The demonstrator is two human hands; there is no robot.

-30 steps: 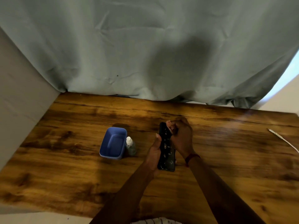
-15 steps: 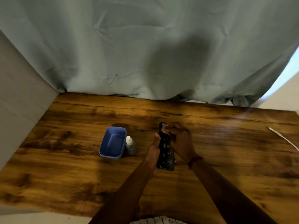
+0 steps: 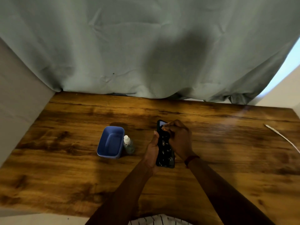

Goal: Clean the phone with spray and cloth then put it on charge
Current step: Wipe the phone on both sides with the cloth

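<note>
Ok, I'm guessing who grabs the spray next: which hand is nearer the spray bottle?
Left. The left hand holds the phone just right of the spray bottle; the right hand is beyond the phone, farther off.

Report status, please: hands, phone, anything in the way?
Left hand grips phone by its left edge. Right hand fingers curled at phone's top end; cloth not clearly visible. Cable lies far right, nothing between.

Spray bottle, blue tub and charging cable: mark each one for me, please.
Spray bottle (image 3: 129, 146): head view, on its clear body below the white cap.
Blue tub (image 3: 112, 142): head view, on its bare inside floor.
Charging cable (image 3: 274, 130): head view, on the thicker plug end.
</note>
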